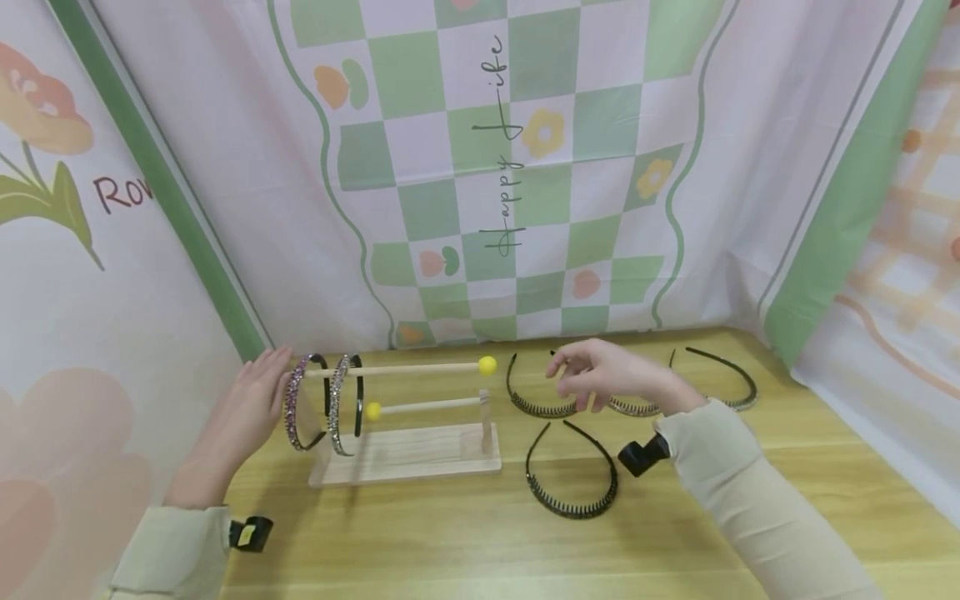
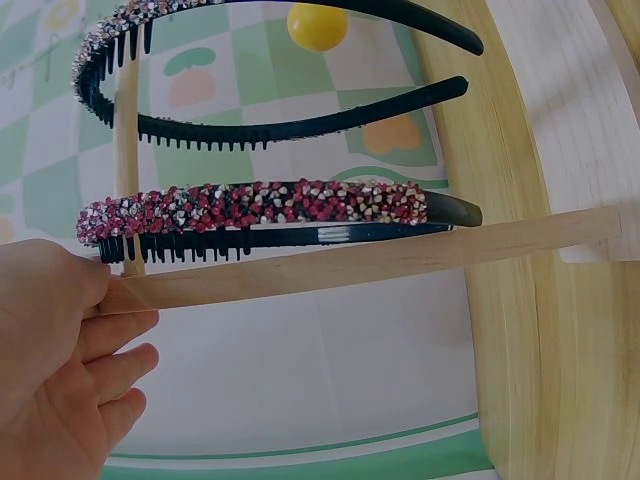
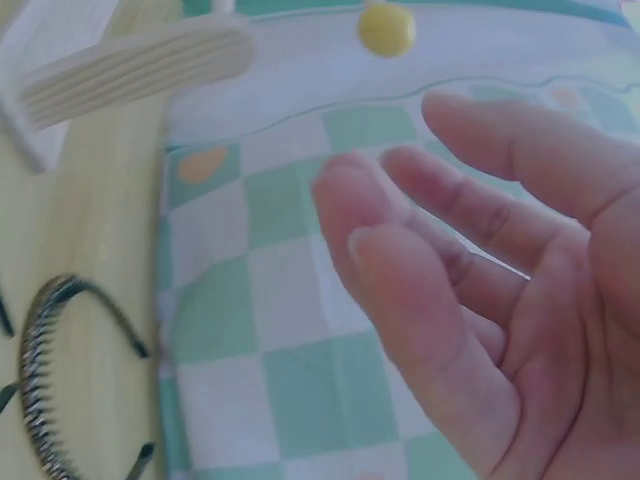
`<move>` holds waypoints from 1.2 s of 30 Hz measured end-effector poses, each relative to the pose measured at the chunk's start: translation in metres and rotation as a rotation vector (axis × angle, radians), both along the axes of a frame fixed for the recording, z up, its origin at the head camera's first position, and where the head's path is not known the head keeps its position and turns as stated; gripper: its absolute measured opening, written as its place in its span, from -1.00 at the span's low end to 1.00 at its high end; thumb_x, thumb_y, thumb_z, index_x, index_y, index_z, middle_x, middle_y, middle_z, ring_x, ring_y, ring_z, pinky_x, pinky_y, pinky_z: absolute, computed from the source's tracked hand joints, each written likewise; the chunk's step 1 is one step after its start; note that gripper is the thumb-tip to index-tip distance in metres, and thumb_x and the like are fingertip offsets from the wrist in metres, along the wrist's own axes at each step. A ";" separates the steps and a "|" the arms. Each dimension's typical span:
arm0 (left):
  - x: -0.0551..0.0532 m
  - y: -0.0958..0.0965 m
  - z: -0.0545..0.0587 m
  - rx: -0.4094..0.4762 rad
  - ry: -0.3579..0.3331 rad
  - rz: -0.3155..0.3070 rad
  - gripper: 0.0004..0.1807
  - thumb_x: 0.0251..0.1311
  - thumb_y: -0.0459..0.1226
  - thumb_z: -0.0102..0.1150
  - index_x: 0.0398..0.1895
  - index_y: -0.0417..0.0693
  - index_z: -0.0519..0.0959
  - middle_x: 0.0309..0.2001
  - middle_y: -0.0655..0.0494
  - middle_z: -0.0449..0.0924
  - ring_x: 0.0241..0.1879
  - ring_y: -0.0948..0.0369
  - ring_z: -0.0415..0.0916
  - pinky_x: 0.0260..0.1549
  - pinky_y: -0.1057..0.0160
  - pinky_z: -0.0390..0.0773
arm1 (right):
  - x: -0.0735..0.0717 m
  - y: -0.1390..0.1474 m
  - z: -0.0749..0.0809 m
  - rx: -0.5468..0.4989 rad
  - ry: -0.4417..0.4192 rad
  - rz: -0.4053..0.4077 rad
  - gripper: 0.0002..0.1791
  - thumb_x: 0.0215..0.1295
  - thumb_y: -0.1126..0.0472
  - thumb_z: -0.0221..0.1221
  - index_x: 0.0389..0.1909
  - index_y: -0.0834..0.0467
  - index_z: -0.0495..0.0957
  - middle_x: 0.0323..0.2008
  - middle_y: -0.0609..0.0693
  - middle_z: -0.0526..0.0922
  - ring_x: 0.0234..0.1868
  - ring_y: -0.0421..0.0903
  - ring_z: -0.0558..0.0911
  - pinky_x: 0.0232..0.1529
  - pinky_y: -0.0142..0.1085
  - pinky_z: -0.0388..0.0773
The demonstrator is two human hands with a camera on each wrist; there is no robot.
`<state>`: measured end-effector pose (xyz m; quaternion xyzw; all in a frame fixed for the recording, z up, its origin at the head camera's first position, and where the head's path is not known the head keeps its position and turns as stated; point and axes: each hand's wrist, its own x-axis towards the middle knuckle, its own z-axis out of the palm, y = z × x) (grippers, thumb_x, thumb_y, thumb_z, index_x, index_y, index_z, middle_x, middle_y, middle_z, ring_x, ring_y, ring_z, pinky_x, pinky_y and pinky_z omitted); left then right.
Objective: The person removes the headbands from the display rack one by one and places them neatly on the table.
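Note:
At the left end of a wooden stand, my left hand grips the top of the upright post, the thumb close at its end and the other fingers beyond it. Two toothed headbands hang on the upper rod: one with pink and purple stones next to the post, one with silver stones further along. My right hand hovers over the back of the table with loosely bent fingers and nothing in it. Beneath it, a headband is partly hidden.
More headbands lie on the wooden table: a dark one in front, another behind it, one at the back right. Yellow balls cap the upper rod and lower rod. A checked cloth hangs behind.

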<state>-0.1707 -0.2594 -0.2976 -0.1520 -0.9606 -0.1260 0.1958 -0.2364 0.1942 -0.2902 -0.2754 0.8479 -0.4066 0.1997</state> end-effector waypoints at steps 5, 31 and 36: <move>0.000 0.000 0.000 -0.002 0.001 0.000 -0.56 0.39 -0.37 -0.23 0.25 -0.48 0.17 0.24 -0.43 0.14 0.24 -0.28 0.04 0.29 -0.10 -0.12 | -0.004 -0.015 0.015 -0.033 0.019 -0.011 -0.67 0.26 0.18 0.15 -0.01 0.25 0.43 -0.32 0.09 0.60 -0.44 0.07 0.60 -0.47 -0.11 0.63; 0.000 0.000 0.000 0.000 -0.001 0.000 -0.56 0.39 -0.37 -0.23 0.24 -0.49 0.17 0.24 -0.43 0.14 0.24 -0.29 0.05 0.29 -0.11 -0.11 | -0.014 -0.099 0.046 -0.205 0.064 -0.050 -0.62 0.25 0.20 0.16 0.08 0.17 0.40 -0.09 0.13 0.53 -0.44 0.05 0.61 -0.43 -0.06 0.64; 0.000 0.000 0.001 0.008 -0.002 -0.003 -0.56 0.40 -0.36 -0.24 0.25 -0.48 0.16 0.24 -0.42 0.14 0.24 -0.29 0.04 0.29 -0.11 -0.12 | -0.013 -0.117 0.048 -0.213 0.075 -0.032 -0.60 0.24 0.22 0.17 0.09 0.17 0.39 -0.09 0.11 0.51 -0.46 0.02 0.62 -0.46 -0.16 0.64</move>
